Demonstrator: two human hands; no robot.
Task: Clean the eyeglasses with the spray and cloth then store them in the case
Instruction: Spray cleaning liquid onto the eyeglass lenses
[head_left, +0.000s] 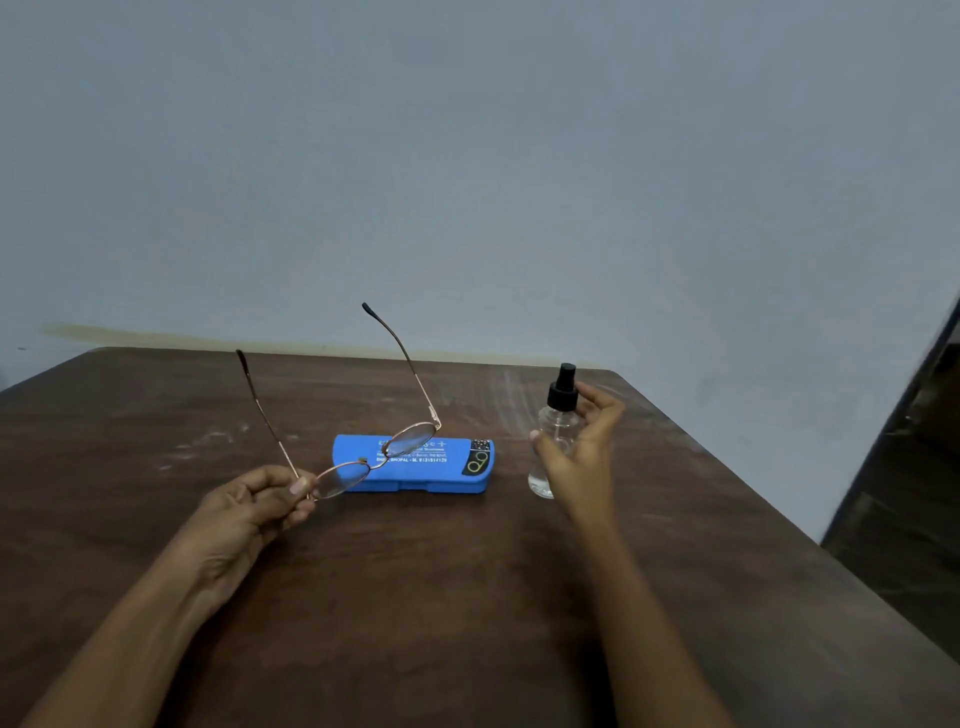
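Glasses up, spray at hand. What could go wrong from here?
The left hand pinches the glasses by one lens corner, so the thin frame could twist or slip. The case lies right behind the glasses, so the bottle in the right hand could wet it. No cloth is in view for wiping.

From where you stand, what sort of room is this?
Probably a plain home or office room: a worn dark wooden table holding a blue eyeglass case, against a bare grey-blue wall.
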